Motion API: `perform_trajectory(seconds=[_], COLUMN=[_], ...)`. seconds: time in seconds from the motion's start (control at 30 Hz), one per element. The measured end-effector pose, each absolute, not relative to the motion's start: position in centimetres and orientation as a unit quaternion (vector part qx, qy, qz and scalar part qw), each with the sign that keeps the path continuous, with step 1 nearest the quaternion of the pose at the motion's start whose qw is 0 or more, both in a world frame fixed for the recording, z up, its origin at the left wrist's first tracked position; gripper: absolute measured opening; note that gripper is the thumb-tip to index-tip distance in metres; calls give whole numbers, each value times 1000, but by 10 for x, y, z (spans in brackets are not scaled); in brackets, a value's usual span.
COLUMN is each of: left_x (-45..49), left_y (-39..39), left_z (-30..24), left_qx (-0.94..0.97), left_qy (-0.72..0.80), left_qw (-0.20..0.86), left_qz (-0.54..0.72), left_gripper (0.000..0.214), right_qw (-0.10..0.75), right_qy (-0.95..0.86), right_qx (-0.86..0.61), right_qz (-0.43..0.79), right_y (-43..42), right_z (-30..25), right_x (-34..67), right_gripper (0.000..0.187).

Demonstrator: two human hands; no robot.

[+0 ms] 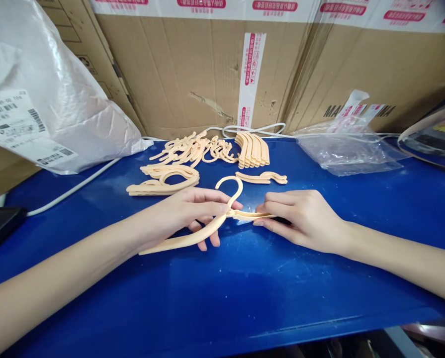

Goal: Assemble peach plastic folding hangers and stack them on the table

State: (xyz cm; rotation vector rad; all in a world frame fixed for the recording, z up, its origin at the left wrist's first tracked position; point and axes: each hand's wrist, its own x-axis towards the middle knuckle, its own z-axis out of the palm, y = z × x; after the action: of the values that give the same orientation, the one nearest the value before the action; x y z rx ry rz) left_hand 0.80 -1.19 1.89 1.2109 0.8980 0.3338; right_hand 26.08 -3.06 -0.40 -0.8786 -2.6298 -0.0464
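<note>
A cream plastic clothes hanger (192, 239) spans both hands above the blue table, its hook pointing up. My left hand (185, 209) grips it at the joint below the hook, with thumb on top and fingers behind. Pinched in my right hand (300, 219) is the hanger's other arm, whose end the fingers hide. Just behind the hands lie a single hanger piece (261, 178) and a small stack of folded hangers (164, 181). Farther back are a loose heap of hook pieces (192, 149) and a neat stack of curved arm pieces (252, 149).
Cardboard boxes (192, 64) wall off the back of the blue table (222, 298). A white plastic parcel (58, 89) leans at the left, above a dark phone-like object (2, 226). A clear plastic bag (345, 149) lies at back right. A white cable (76, 188) runs along the back.
</note>
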Motion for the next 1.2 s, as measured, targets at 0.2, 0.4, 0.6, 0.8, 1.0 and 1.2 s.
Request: perform_trajectory(seconds=[0.2,0.4,0.6,0.8,1.0,1.2], left_x=[11,10,10,10,11,12], left_y=[-12,-11,-10,-10,-12,-11], left_z=[18,17,16,13,15,18], left_qx=[552,546,556,573,571,572], left_qy=[414,409,399,401,401,404], left_qw=[703,710,709,693,695,698], left_qz=[171,175,171,177,172,149], left_gripper=[23,24,30,36,34,28], right_qw=[181,183,173,146,146,162], right_qy=[-939,-939,-933,-940,-940,-937], right_qx=[-289,-277,-288,-299,-297,-293], right_qz=[-39,-89,-126,-81,-87,-100], right_y=[-30,-30,-29,-27,-28,-30], right_z=[-4,-6,-5,-4,-4,-3], right_x=[261,262,260,260,259,258], right_gripper=[30,30,31,35,34,34])
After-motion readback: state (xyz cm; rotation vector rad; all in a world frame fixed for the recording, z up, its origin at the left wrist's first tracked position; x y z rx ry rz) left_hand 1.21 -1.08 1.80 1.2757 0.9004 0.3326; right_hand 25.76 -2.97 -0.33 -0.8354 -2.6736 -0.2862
